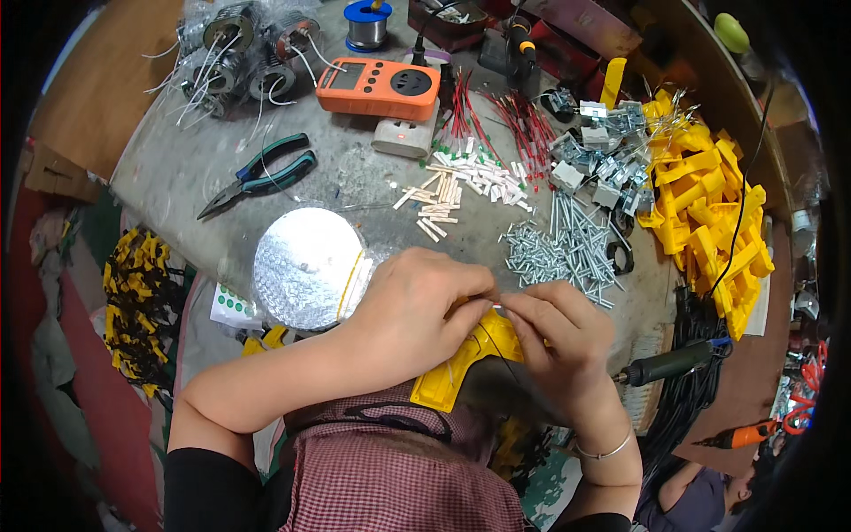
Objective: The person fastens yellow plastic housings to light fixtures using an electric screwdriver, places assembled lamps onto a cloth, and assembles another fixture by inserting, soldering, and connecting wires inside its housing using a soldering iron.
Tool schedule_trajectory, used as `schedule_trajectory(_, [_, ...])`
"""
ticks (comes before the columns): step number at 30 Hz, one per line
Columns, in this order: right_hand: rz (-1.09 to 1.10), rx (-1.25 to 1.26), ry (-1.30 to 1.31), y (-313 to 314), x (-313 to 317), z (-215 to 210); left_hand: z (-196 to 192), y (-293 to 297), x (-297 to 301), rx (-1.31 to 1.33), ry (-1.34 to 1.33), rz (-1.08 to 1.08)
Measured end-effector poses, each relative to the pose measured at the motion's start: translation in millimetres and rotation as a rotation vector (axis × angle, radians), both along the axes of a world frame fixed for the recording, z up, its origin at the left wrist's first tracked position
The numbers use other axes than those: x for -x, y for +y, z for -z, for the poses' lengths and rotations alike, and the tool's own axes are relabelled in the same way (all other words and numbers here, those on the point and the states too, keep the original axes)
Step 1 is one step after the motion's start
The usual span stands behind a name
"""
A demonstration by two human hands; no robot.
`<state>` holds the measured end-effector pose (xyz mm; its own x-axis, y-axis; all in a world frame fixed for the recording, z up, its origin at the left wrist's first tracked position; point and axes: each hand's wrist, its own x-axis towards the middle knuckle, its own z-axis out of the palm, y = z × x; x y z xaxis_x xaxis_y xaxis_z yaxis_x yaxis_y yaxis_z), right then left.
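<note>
My left hand (425,297) and my right hand (566,332) meet over the front edge of the bench, fingertips pinched close together. Between them shows the tip of a small white piece (496,307), pinched by the right fingers. What the left fingertips pinch is hidden. Below the hands is a yellow plastic housing (436,387) with a curved cutout, partly covered by the left hand. A thin dark wire (507,362) runs over it beneath the fingers. Left of my left hand lies a round silver foil-covered disc (306,266).
Pliers (270,168), an orange meter (377,87) and a solder spool (366,27) lie beyond. Screws (567,244), white sleeves (483,173), red-wired parts (523,129), metal brackets (612,160) and yellow housings (709,204) are heaped rightward. An electric screwdriver (674,362) sits at right.
</note>
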<state>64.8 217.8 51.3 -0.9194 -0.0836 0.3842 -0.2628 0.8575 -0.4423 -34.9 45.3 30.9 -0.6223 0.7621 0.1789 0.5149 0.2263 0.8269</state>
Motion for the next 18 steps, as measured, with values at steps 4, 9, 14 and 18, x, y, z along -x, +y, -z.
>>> schedule_trajectory(4, [0.026,0.083,-0.065,-1.5,0.4,-3.1,2.3,-1.2,-2.2,-0.049,0.022,-0.003])
schedule_trajectory(9, [0.041,0.31,-0.253,1.0,3.1,-5.2,12.3,-1.2,-3.4,-0.127,0.122,0.001])
schedule_trajectory(14, [0.132,1.295,-0.88,8.6,6.3,8.1,12.7,0.2,-6.7,-0.207,0.65,-0.034])
schedule_trajectory(18, [0.115,1.484,-0.963,4.0,-0.8,0.9,15.5,-0.1,-3.5,-0.205,0.454,-0.06])
